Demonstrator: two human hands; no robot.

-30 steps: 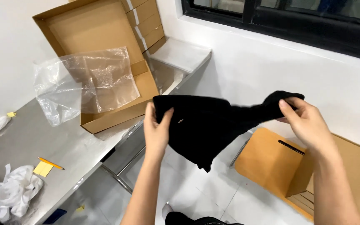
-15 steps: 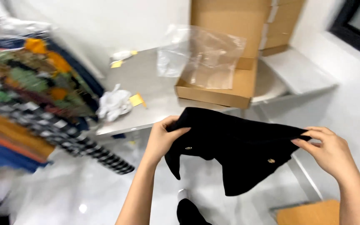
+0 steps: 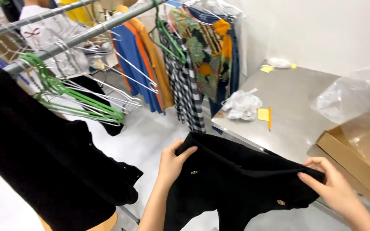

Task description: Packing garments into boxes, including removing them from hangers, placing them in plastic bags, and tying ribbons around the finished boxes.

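Head view: a soft black garment (image 3: 236, 179) with small brass-coloured buttons hangs stretched between both hands, in front of the steel table (image 3: 305, 102). At the right, an open cardboard box (image 3: 356, 164) holds clear plastic film (image 3: 356, 96). The left hand (image 3: 172, 162) pinches one top corner in a closed grip; the right hand (image 3: 328, 184) clamps the other.

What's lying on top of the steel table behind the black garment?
On the steel table: a crumpled white bag, yellow note, orange pencil, cardboard box and clear plastic. The black garment covers its near edge.
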